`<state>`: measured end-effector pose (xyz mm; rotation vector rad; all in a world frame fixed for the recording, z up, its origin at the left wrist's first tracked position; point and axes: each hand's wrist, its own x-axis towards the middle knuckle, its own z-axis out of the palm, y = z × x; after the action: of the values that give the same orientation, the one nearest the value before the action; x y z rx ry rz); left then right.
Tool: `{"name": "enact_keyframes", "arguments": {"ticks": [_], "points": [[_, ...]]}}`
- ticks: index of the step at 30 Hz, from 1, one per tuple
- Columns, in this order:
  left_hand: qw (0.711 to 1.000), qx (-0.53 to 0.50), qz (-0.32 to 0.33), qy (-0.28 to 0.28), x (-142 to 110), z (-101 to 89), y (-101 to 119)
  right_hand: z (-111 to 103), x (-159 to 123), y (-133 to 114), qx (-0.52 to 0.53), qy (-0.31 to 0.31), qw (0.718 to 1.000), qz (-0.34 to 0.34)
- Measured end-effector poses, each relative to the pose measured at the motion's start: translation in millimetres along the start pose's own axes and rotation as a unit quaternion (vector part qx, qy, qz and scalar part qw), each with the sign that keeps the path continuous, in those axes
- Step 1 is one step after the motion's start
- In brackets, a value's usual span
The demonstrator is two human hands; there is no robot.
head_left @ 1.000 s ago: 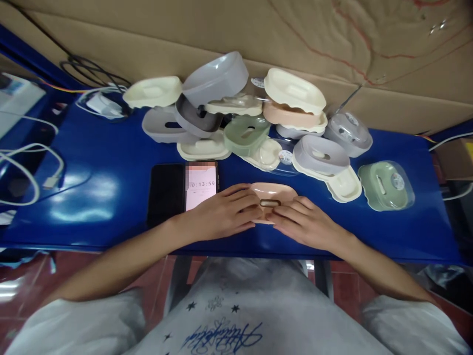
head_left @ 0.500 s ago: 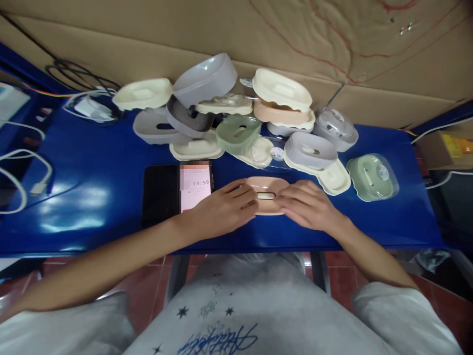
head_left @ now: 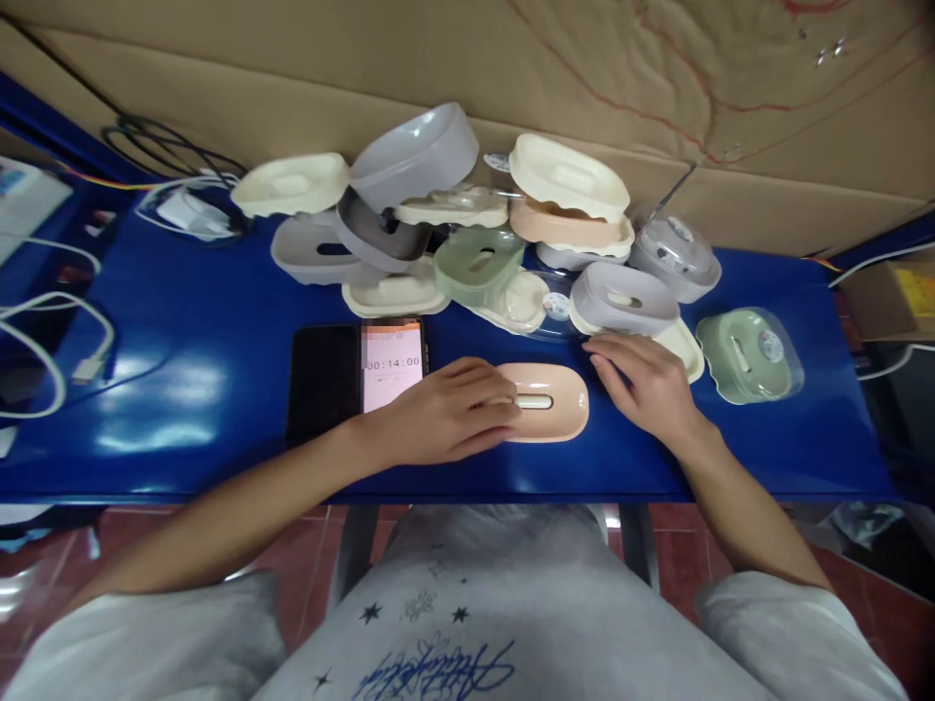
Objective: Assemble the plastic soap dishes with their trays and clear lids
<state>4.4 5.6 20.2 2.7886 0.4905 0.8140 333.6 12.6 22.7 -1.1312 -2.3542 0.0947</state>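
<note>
A peach oval soap dish (head_left: 559, 419) lies on the table in front of me, and something cream shows through its central slot. My left hand (head_left: 464, 409) is closed around its left end, fingers over the top and the fingertips by the slot; the thumb is hidden. To the right of the dish, apart from it, my right hand (head_left: 643, 389) is open and holds nothing. Its thumb is spread from the fingers, which are near a lavender soap dish (head_left: 624, 297) and in front of a cream base tray (head_left: 683, 348).
Soap dishes are piled at the back of the blue table (head_left: 219, 389), including a green one (head_left: 478, 263). A green dish with clear lid (head_left: 752, 355) stands at right. A phone running a timer (head_left: 394, 360) lies by my left wrist. Cables (head_left: 58, 321) lie at left.
My right hand has let go of the peach soap dish and moved right, away from it. My left hand has stayed on the dish's left end.
</note>
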Motion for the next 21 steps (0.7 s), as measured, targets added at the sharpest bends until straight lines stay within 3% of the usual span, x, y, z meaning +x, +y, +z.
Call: {"name": "enact_keyframes", "arguments": {"ticks": [2,4,10,13,17,21], "points": [[0.999,0.018,-0.016,0.03,4,-4.5,-8,0,-2,1,-0.009,-0.003,1.0,0.01],[0.997,0.065,-0.031,0.019,15,-8.9,-19,0,-3,1,-0.017,-0.009,1.0,0.012],[0.961,0.246,-0.022,-0.129,67,-6.1,-50,-1,-2,-1,-0.043,-0.015,0.999,0.01],[0.95,0.267,-0.038,-0.159,83,1.4,-54,-3,-1,-2,-0.046,-0.012,0.999,0.014],[0.955,0.25,-0.049,-0.155,81,1.8,-50,-5,-1,0,-0.043,-0.017,0.999,0.014],[0.971,0.194,-0.059,-0.123,65,-9.6,-41,-6,-3,2,-0.03,-0.02,0.999,0.019]]}}
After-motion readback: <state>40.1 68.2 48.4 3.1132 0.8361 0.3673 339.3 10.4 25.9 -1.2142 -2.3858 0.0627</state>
